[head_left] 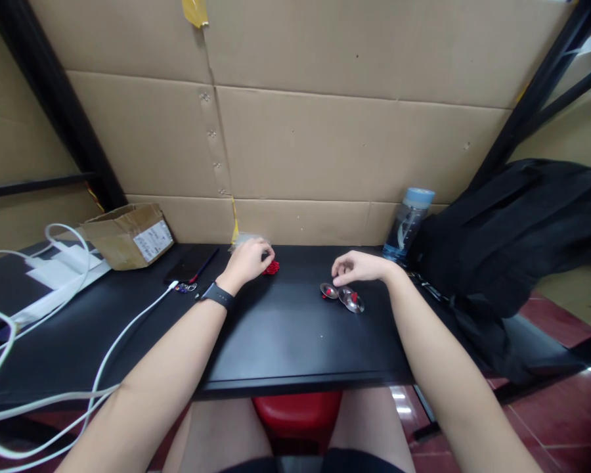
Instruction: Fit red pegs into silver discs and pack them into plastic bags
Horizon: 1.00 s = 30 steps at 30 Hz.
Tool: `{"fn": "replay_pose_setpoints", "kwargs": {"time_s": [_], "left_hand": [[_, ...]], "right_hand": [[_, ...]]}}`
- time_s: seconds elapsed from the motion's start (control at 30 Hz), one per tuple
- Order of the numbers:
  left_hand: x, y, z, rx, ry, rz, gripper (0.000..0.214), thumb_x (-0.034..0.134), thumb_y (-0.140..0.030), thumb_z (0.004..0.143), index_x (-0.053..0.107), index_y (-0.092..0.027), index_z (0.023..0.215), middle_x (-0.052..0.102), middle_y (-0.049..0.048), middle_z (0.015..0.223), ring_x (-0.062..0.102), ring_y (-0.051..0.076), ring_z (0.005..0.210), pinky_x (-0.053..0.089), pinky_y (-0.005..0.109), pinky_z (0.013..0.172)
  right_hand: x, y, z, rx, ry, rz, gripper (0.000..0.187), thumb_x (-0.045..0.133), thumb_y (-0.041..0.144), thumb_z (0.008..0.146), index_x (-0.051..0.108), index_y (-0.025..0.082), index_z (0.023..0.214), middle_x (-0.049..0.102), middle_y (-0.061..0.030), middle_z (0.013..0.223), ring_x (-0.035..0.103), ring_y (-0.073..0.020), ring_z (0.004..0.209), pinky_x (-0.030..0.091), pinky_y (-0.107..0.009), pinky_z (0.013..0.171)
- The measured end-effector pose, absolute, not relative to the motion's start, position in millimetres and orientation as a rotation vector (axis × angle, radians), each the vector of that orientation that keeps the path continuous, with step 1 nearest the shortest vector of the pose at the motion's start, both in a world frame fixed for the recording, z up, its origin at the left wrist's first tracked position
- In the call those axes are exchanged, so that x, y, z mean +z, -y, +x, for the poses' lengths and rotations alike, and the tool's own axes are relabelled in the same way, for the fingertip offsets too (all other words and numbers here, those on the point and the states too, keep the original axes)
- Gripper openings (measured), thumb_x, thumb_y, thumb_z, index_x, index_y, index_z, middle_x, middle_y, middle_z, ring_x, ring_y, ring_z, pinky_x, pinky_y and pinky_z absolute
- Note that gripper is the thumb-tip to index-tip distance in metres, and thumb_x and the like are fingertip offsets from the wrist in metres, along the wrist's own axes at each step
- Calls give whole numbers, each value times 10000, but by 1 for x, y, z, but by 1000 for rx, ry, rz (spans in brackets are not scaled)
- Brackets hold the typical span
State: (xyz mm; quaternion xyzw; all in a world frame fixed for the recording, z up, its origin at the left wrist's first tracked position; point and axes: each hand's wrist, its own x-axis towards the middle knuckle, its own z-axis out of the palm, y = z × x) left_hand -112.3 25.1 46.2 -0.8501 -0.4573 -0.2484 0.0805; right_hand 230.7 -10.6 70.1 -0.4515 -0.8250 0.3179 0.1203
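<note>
My left hand (249,261) reaches to the back of the black table (276,335), fingers curled over a small pile of red pieces (272,267) beside a clear plastic bag (246,239). My right hand (359,268) hovers with fingers bent in a loose pinch just above two small shiny metal discs (343,295) that carry red bits. Whether that hand holds anything is too small to make out. A dark watch sits on my left wrist.
A cardboard box (128,234) stands at the back left, with a dark phone (190,265) and keys near it. White cables (79,368) trail over the left side. A blue-capped bottle (408,223) and a black bag (512,243) sit at right. Cardboard wall behind.
</note>
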Motion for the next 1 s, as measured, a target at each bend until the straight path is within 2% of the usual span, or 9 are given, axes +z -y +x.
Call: {"fn": "replay_pose_setpoints", "kwargs": {"time_s": [0.1, 0.17, 0.3, 0.4, 0.6, 0.7, 0.83, 1.0], "left_hand": [[46, -26, -112, -812, 1407, -2545, 182, 580, -284, 883, 749, -215, 879, 732, 71, 987, 658, 244, 958, 499, 333, 865], [47, -25, -112, -858, 1421, -2549, 177, 581, -279, 875, 746, -212, 880, 730, 69, 981, 660, 239, 940, 501, 330, 859], [48, -25, -112, -912, 1405, -2562, 170, 576, -263, 872, 735, -203, 868, 729, 66, 958, 664, 240, 928, 500, 332, 858], [49, -24, -112, -931, 1401, -2561, 179, 567, -274, 883, 730, -202, 870, 732, 66, 952, 667, 234, 924, 497, 328, 857], [53, -17, -102, -1051, 1336, -2680, 202, 571, -317, 896, 728, -191, 878, 745, 51, 880, 677, 197, 830, 505, 297, 787], [53, -6, -88, -1037, 1249, -2971, 214, 605, -358, 892, 741, -194, 918, 756, 35, 846, 678, 173, 757, 506, 267, 718], [49, 7, -68, -1112, 1142, -3172, 246, 660, -383, 876, 751, -203, 1018, 772, 33, 923, 687, 169, 798, 506, 257, 729], [45, 15, -53, -1243, 1154, -3082, 260, 619, -396, 903, 754, -174, 890, 753, 29, 818, 653, 162, 728, 484, 255, 694]], "right_hand": [[77, 19, 232, 1077, 2488, -1345, 496, 898, 498, 573, 729, 173, 908, 699, 9, 748, 606, -124, 629, 402, -215, 552], [78, 20, 233, 1110, 2531, -1375, 462, 911, 446, 540, 717, 174, 859, 704, 12, 731, 610, -126, 611, 406, -214, 545], [76, 22, 231, 1136, 2556, -1468, 275, 853, 352, 590, 703, 180, 744, 744, -17, 732, 663, -164, 640, 457, -237, 580], [79, 24, 231, 1136, 2546, -1470, 215, 822, 325, 620, 701, 178, 720, 750, -25, 714, 685, -178, 663, 462, -240, 587], [81, 26, 226, 1129, 2235, -1130, 277, 793, 372, 730, 603, 177, 783, 692, -1, 701, 641, -131, 584, 487, -237, 574], [70, 24, 206, 1166, 2002, -940, 346, 816, 417, 742, 570, 190, 829, 683, -3, 748, 682, -151, 639, 550, -281, 637], [56, 23, 173, 1153, 1783, -808, 390, 839, 457, 736, 565, 198, 835, 687, -12, 780, 734, -195, 738, 589, -324, 688], [50, 22, 160, 1166, 1673, -750, 399, 860, 456, 716, 572, 197, 813, 655, 7, 789, 711, -165, 721, 600, -322, 707]]}}
